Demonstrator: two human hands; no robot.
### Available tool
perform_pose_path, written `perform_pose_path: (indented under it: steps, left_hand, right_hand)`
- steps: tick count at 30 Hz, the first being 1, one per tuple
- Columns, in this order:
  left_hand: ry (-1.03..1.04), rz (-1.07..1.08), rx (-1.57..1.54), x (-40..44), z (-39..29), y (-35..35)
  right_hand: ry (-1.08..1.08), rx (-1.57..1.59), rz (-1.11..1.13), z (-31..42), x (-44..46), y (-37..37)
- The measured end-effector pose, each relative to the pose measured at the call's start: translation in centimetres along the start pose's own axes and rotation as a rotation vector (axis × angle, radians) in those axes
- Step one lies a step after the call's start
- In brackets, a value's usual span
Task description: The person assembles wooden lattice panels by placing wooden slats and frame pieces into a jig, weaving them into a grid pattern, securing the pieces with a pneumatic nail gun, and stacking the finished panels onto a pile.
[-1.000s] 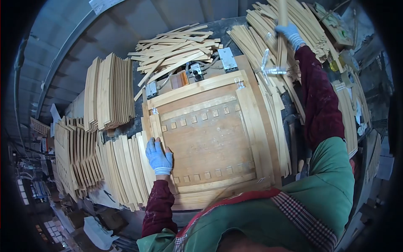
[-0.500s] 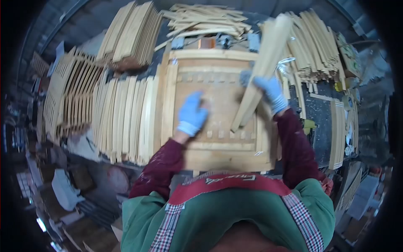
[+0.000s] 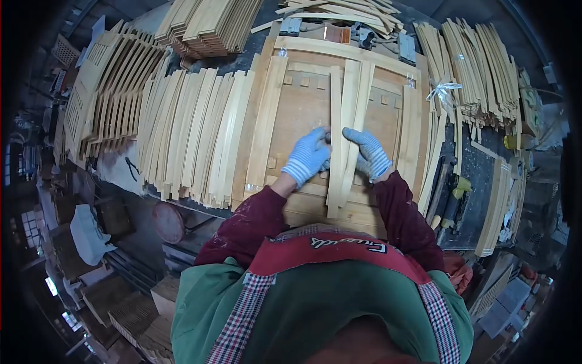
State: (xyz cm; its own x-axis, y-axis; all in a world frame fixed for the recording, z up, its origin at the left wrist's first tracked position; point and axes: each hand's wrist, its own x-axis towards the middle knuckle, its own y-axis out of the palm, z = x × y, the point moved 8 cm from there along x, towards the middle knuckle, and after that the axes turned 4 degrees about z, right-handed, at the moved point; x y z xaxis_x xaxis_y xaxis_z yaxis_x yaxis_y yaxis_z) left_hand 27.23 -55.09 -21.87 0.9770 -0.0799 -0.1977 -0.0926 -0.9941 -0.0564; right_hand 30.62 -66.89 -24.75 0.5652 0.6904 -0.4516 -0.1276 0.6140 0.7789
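Observation:
Several long, narrow wooden slats [image 3: 348,115] are slightly fanned out between my hands, over a wooden frame [image 3: 267,121] with small blocks inside it. My right hand [image 3: 371,155], in a blue-and-white striped glove, grips the slats from the right, its thumb on top and its other fingers partly hidden. From the left, my gloved left hand [image 3: 307,156] is closed at the edge of the leftmost slat [image 3: 334,145], the fingertips partly covered by the wood. The slats point away from me, their near ends above the frame's front rail.
Loose slats [image 3: 188,133] lie in a row left of the frame. Slatted panels [image 3: 115,91] and stacked boards [image 3: 212,24] stand farther left and back. Bundled strips [image 3: 482,73] lie at the back right. A dark tool with yellow-green parts [image 3: 454,200] rests right of the frame.
The slats have come down from a raised, tilted position at the right to over the frame's middle. My left hand has moved right to meet them. The camera view has shifted.

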Motion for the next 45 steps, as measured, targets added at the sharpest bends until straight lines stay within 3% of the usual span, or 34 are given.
perform_pose_path:
  steps: [1, 5, 8, 9, 12, 14, 16, 19, 22, 23, 26, 29, 31, 33, 34, 37, 40, 43, 45]
  left_hand:
    - [-0.29, -0.007, -0.201, -0.6, 2.5, -0.4]
    - [-0.242, -0.051, -0.001, -0.3, 1.0, -1.5]
    - [-0.157, -0.167, -0.098, 0.4, 2.7, -3.4]
    - [-0.171, -0.193, -0.619, 0.5, 4.1, -3.6]
    - [-0.196, -0.158, -1.35, 0.3, 4.3, -4.9]
    - [-0.257, -0.135, -1.495, 0.3, 3.9, -4.9]
    - [-0.251, -0.045, -1.551, 0.4, 3.7, -4.7]
    - [-0.275, -0.11, -1.43, 0.4, 4.0, -5.2]
    - [-0.321, -0.297, -0.735, -0.2, 3.9, -7.4]
    - [-0.222, -0.408, -0.2, 0.2, 4.1, -9.4]
    - [-0.01, -0.42, 0.94, 0.4, 1.0, -9.5]
    - [-0.067, -0.311, 1.152, 1.2, 0.8, -8.1]
    - [-0.192, -0.202, 1.154, 1.6, -0.4, -7.6]
    - [0.167, -0.26, 1.291, 1.3, -0.8, -6.4]
    - [0.347, -0.291, 1.352, 0.8, -1.2, -5.8]
    - [0.308, -0.205, 1.39, 1.0, 0.0, -7.0]
    - [0.298, -0.206, 1.31, 0.9, -1.4, -6.6]
    - [0.29, -0.153, 1.049, 1.8, -2.0, -4.1]
    - [0.394, -0.013, 1.161, 2.7, -1.0, -2.1]
  right_hand:
    - [0.022, -0.003, -0.093, -0.3, 0.2, -0.9]
    - [-0.033, -0.092, -0.133, -0.5, 1.0, -1.0]
    - [-0.055, -0.041, -0.135, -0.9, 1.7, -2.3]
    - [-0.051, 0.042, -0.096, -0.9, 1.9, -3.7]
    - [-0.145, 0.391, 0.121, 0.4, 1.2, -0.3]
    - [-0.139, 0.581, 0.301, 1.2, 0.9, 1.2]
    - [-0.14, 0.633, 0.314, 1.5, 0.7, 1.6]
    - [-0.151, 0.676, 0.363, 1.5, 0.5, 2.2]
    - [-0.15, 0.668, 0.388, 1.0, 0.5, 2.2]
    - [-0.146, 0.648, 0.377, 0.8, 0.7, 2.1]
    - [-0.127, 0.396, 0.189, -0.1, 1.4, 1.4]
    - [-0.053, -0.093, -0.13, -1.0, 2.5, -0.4]
    - [-0.111, -0.2, -0.274, -1.6, 3.0, -1.1]
    - [-0.151, -0.312, -0.336, -1.7, 3.4, -1.5]
    - [-0.152, -0.316, -0.341, -1.7, 3.3, -1.3]
    - [-0.093, -0.323, -0.381, -1.2, 2.0, -0.4]
    - [0.009, -0.113, -0.328, -2.0, 1.6, -1.5]
    - [-0.058, -0.032, -0.28, -1.7, 1.5, -2.2]
    - [-0.024, -0.036, -0.302, -1.6, 0.8, -2.8]
